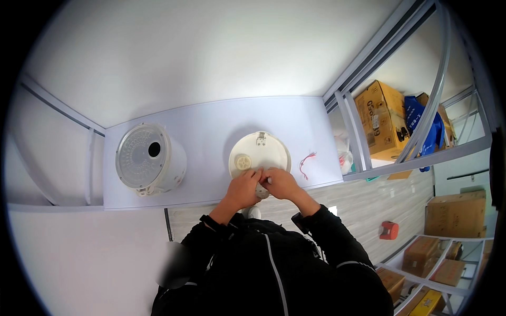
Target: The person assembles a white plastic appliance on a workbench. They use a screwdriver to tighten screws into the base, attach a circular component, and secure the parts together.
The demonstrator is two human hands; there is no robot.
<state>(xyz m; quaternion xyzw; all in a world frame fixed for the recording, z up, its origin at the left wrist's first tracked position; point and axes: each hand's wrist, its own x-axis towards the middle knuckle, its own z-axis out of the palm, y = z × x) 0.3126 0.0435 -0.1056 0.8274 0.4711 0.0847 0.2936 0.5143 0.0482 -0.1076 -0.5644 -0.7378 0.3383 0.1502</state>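
A round cream-white lid-like part lies on the light table in front of me, a small metal fitting at its far edge. A round cream cap with spokes sits on its left side. At the near edge of this part, my left hand and my right hand meet with bent fingers pinched together. Whatever lies between the fingertips is hidden or too small to make out. Just below them a small greyish piece shows at the rim.
To the left stands a white rice-cooker-like body, its translucent round top having a dark hole. Thin red-and-white wires lie right of the lid-like part. Grey frame bars border the table's right end; a cardboard box is beyond. A red stool stands on the floor.
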